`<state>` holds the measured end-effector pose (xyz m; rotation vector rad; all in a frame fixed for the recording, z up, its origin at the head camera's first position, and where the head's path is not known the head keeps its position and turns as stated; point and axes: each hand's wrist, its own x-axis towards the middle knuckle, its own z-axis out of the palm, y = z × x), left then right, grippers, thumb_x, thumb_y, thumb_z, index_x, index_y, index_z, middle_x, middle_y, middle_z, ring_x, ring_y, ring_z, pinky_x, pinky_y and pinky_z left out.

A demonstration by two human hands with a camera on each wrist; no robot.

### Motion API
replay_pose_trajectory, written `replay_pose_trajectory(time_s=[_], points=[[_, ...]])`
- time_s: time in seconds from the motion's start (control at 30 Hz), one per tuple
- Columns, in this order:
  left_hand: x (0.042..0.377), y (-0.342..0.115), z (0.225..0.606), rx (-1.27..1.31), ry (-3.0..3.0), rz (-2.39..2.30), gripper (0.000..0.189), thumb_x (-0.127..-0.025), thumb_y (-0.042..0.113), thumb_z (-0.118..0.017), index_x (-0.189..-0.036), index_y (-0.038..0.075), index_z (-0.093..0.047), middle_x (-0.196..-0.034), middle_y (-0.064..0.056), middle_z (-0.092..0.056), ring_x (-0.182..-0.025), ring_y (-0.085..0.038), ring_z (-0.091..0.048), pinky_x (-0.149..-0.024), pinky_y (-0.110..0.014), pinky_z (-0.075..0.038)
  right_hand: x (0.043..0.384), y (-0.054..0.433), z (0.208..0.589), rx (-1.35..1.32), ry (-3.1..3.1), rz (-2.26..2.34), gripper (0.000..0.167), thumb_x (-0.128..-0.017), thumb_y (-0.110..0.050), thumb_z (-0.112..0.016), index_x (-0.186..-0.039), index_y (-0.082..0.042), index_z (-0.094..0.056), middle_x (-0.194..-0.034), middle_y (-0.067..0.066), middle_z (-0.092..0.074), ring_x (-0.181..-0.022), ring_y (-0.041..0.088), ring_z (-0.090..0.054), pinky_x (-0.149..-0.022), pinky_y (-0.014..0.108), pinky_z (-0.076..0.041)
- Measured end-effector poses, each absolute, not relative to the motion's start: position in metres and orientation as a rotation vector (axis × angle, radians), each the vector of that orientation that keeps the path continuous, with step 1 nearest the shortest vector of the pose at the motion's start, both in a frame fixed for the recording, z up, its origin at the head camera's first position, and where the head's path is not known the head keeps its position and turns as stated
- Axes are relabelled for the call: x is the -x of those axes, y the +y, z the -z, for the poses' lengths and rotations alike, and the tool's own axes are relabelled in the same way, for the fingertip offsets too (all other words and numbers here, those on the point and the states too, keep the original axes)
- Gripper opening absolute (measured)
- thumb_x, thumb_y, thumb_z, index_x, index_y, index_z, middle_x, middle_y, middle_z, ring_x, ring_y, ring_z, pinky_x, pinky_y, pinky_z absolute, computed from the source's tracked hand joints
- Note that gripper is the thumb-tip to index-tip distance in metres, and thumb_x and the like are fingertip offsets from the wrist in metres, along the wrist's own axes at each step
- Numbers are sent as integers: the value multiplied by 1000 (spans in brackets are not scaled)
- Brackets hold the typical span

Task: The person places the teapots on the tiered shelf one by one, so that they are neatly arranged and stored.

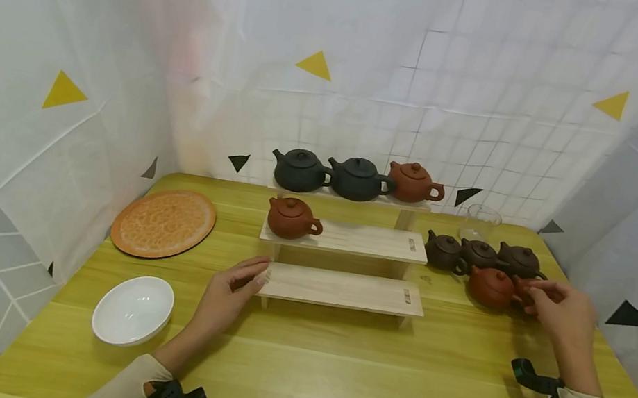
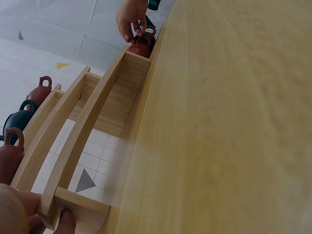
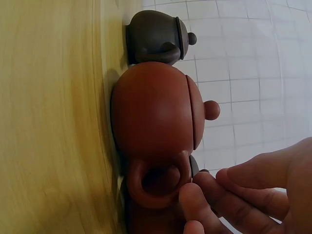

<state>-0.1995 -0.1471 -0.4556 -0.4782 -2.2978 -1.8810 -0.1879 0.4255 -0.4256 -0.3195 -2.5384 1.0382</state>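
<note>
Across a yellow wooden table (image 1: pixel 338 385), left hand (image 1: pixel 231 286) on a tiered stand (image 1: pixel 335 290), right hand (image 1: pixel 562 314) at a front red-brown teapot (image 1: pixel 490 288)

At the far left, a white bowl (image 1: pixel 132 310) sits nearer the person, and a round orange mat (image 1: pixel 163 222) lies flat beyond it. Next comes the left hand, gripping the left end of the stand's lowest shelf; in the left wrist view one digit presses against the end panel (image 2: pixel 90 209) while others lie over the outer edge.

The pale wooden stand rises in three steps. Its middle shelf bears a red-brown teapot (image 1: pixel 290 219) at the left end, handle to the right. Along the top shelf stand a black teapot (image 1: pixel 300 173), a second black teapot (image 1: pixel 356 181) and another red-brown teapot (image 1: pixel 411 183), all upright with lids on and spouts to the left.

Right of the stand, three dark brown teapots (image 1: pixel 443 251) are grouped on the table, with a clear glass (image 1: pixel 482 219) behind them. The front red-brown teapot stands upright on the table before this group. Close by its handle, the right wrist view shows part of a further reddish pot (image 3: pixel 156 219), mostly hidden.

The right hand is at the far right, fingers bent, tips at the front teapot's handle; whether they pinch it or only touch cannot be told.
</note>
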Motion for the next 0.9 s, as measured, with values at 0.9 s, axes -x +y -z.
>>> replay_pose_trajectory(time_s=[0.9], points=[[207, -150, 469, 499, -2263, 1906, 31, -102, 12, -70, -131, 2, -72, -142, -8, -62, -136, -21, -53, -99, -18, -46, 180, 426, 434, 323, -2648, -1067, 40, -106, -25, -63, -120, 12, -68, -91, 20, -75, -66, 19, -70, -55, 30, -54]])
